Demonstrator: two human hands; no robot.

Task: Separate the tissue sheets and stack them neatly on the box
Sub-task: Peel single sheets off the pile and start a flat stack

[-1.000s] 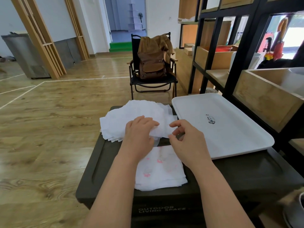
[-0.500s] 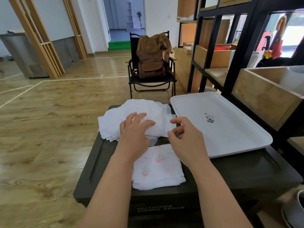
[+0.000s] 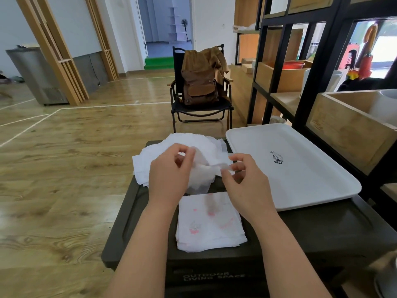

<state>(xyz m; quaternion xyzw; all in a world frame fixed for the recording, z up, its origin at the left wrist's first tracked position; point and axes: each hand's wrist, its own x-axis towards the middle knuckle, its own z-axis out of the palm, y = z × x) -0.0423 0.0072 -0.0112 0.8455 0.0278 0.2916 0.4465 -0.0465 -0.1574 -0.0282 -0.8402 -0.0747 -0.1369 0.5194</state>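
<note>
mid-separation: left hand (image 3: 169, 175) and right hand (image 3: 242, 181) fingers each pinch one tissue sheet (image 3: 204, 171), seemingly peeling it apart above the box (image 3: 322, 229); next, lay it squarely on the near stack (image 3: 210, 224).

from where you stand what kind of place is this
Probably a large indoor hall or studio space, not a home kitchen: wide wood floor with painted lines, a folding camp chair holding a backpack, and black-framed storage shelving with wooden crates.

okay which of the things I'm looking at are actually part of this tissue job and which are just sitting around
Part of the job:
- tissue sheet, pinched between left hand and right hand
- loose pile behind the hands
- neat stack
- dark box

Just lying about:
- white tray
- folding chair with a brown backpack
- shelving
</note>
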